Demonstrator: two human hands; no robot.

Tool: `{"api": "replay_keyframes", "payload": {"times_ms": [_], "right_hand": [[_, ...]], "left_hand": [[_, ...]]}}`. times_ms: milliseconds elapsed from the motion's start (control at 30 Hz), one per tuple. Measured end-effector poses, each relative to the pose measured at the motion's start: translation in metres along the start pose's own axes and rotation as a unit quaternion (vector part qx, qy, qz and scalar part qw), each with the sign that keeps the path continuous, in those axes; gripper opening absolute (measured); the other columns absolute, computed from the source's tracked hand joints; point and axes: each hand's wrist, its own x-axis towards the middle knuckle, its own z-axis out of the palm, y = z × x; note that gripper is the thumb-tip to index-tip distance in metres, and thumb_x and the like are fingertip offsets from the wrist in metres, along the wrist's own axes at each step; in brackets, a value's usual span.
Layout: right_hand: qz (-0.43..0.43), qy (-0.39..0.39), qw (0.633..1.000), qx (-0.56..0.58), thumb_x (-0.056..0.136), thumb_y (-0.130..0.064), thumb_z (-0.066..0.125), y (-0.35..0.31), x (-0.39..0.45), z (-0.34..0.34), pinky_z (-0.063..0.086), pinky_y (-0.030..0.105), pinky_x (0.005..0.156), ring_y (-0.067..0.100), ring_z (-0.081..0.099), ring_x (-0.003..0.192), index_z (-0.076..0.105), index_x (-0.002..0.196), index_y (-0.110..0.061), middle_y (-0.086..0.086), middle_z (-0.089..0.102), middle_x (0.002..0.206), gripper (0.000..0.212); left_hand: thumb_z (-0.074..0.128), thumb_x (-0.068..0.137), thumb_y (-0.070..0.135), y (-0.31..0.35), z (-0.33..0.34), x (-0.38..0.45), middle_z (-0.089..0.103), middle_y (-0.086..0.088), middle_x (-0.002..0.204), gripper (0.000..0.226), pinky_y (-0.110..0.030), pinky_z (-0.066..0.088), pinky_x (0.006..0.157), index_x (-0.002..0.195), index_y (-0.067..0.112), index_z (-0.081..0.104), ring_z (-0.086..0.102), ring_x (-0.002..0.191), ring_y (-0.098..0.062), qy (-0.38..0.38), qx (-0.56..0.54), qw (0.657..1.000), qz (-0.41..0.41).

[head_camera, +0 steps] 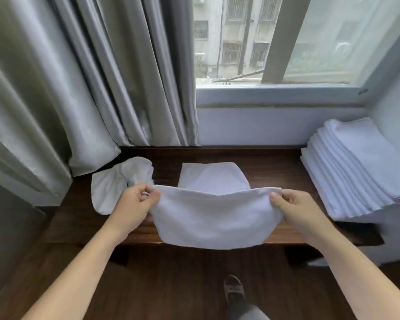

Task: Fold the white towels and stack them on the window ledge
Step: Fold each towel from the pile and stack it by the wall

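Left hand [136, 200] and right hand [293, 204] each pinch a top corner of a white towel [213, 218] above the ledge's [275, 172] front edge; the folded stack [356, 169] sits at its right end.

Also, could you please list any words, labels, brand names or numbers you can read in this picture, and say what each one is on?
No text can be read in this view.
Shoe: a dark mark on the upper, too blurred to read.
Towel held by the left hand and right hand: no label shows.
Stack of folded towels: plain, no tag visible.
Buildings outside the window: no signs legible.
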Motion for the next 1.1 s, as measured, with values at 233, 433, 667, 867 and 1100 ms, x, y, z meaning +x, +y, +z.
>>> {"api": "replay_keyframes", "payload": {"times_ms": [233, 433, 667, 867, 1100], "right_hand": [[0.072, 0.013, 0.997, -0.009, 0.104, -0.024, 0.06, 0.042, 0.044, 0.013, 0.056, 0.038, 0.077, 0.027, 0.073, 0.094, 0.079, 0.098, -0.016, 0.003, 0.079, 0.093, 0.021], [0.07, 0.013, 0.997, 0.006, 0.102, -0.025, 0.058, 0.041, 0.147, 0.012, 0.045, 0.037, 0.073, 0.032, 0.062, 0.082, 0.07, 0.104, 0.007, 0.026, 0.07, 0.1, 0.034], [0.168, 0.002, 0.986, 0.018, 0.101, -0.023, 0.057, 0.071, 0.262, 0.035, 0.039, 0.037, 0.07, 0.024, 0.051, 0.079, 0.062, 0.103, 0.014, 0.012, 0.056, 0.086, 0.038], [0.28, 0.017, 0.96, 0.004, 0.103, -0.028, 0.053, 0.1, 0.306, 0.06, 0.046, 0.032, 0.069, 0.021, 0.051, 0.083, 0.058, 0.093, -0.02, -0.001, 0.054, 0.093, 0.013], [0.415, -0.078, 0.893, 0.156, 0.102, -0.021, 0.057, 0.091, 0.322, 0.067, 0.044, 0.034, 0.066, 0.023, 0.059, 0.077, 0.064, 0.109, -0.016, 0.006, 0.066, 0.091, 0.011]], "left_hand": [[0.061, 0.103, 0.032, -0.026, 0.034, 0.043, 0.068, -0.008, 0.077, 0.018, -0.026, 0.055, 0.059, 0.097, 0.018, 0.07, 0.066, 0.071, -0.019, -0.019, 0.045, 0.997, -0.053], [0.062, 0.103, 0.03, -0.014, 0.047, 0.138, 0.064, -0.002, 0.066, 0.019, -0.024, 0.052, 0.052, 0.094, 0.017, 0.072, 0.061, 0.064, -0.017, 0.026, 0.042, 0.996, -0.072], [0.058, 0.103, 0.036, -0.047, 0.082, 0.255, 0.07, -0.003, 0.099, 0.016, -0.027, 0.057, 0.059, 0.1, 0.024, 0.069, 0.069, 0.09, -0.022, 0.018, 0.114, 0.978, -0.172], [0.06, 0.101, 0.035, -0.086, 0.115, 0.304, 0.066, 0.003, 0.088, 0.023, -0.028, 0.046, 0.065, 0.079, 0.027, 0.061, 0.062, 0.082, -0.015, 0.048, 0.101, 0.968, -0.225], [0.061, 0.095, 0.032, -0.097, 0.144, 0.318, 0.049, 0.001, 0.071, 0.034, -0.028, 0.036, 0.056, 0.068, 0.017, 0.046, 0.046, 0.063, -0.018, 0.065, 0.118, 0.954, -0.266]]}}
